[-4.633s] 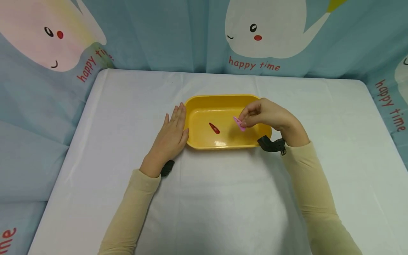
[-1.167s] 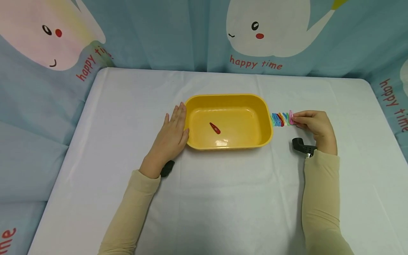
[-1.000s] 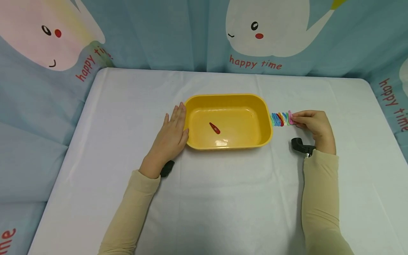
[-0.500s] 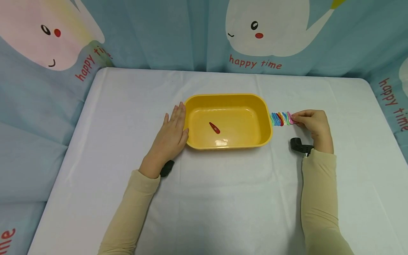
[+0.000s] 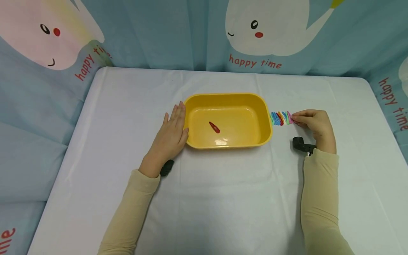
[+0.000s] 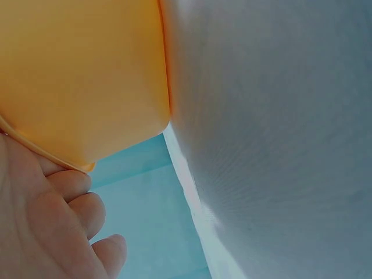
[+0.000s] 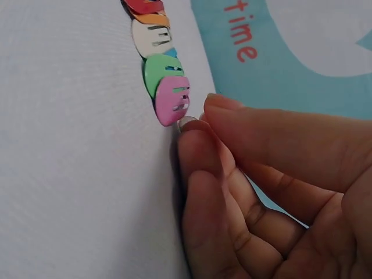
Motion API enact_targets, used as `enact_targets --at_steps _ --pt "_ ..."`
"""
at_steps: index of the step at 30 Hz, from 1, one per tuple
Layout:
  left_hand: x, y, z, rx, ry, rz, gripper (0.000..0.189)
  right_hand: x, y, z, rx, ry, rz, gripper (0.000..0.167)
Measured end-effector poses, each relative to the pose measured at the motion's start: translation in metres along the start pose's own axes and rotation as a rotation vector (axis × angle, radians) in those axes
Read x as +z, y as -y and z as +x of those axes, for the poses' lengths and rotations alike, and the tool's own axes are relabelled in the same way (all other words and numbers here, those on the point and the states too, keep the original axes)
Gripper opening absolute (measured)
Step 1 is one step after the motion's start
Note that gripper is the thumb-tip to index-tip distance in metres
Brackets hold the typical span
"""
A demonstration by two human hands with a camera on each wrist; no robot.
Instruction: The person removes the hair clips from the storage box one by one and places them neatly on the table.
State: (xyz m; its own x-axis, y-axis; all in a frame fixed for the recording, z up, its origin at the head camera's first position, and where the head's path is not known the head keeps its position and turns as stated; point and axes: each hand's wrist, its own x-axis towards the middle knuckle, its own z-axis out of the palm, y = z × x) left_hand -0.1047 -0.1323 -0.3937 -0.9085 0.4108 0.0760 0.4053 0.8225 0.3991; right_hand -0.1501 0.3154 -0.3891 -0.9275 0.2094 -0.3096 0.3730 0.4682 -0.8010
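My left hand (image 5: 169,136) lies with straight fingers along the left side of a yellow tray (image 5: 227,144); in the left wrist view its fingers (image 6: 87,212) are by the tray's rim. One dark red snap hair clip (image 5: 214,127) lies inside the tray. To the tray's right runs a row of overlapping colored hair clips (image 5: 278,119), ending in a pink hair clip (image 7: 172,100) that overlaps a green one (image 7: 156,71). My right hand (image 5: 317,124) has its thumb and fingertips right at the pink clip's end, slightly parted, with nothing gripped between them.
A white cloth (image 5: 223,198) covers the table. Blue curtains (image 5: 169,35) with whale prints stand behind and at the sides. Black wrist cameras (image 5: 299,143) sit at both wrists.
My right hand took the pink clip from over the tray to the row's right end. It has since leaned over onto the green one, and my fingertips have parted from it. The left hand stays put.
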Motion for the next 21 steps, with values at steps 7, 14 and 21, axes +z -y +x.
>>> enact_targets --at_steps 7,14,21 --pt "0.001 0.001 0.0 0.001 -0.008 0.0 0.061 -0.005 0.001 -0.003 -0.01 0.018 0.0 0.019" --pt "0.0 0.0 0.001 0.004 -0.004 0.0 0.062 -0.008 0.008 -0.009 -0.045 0.023 -0.003 0.015" --pt "0.0 0.0 0.0 -0.006 0.006 0.003 0.062 -0.003 0.027 -0.02 -0.131 0.047 0.007 0.005"
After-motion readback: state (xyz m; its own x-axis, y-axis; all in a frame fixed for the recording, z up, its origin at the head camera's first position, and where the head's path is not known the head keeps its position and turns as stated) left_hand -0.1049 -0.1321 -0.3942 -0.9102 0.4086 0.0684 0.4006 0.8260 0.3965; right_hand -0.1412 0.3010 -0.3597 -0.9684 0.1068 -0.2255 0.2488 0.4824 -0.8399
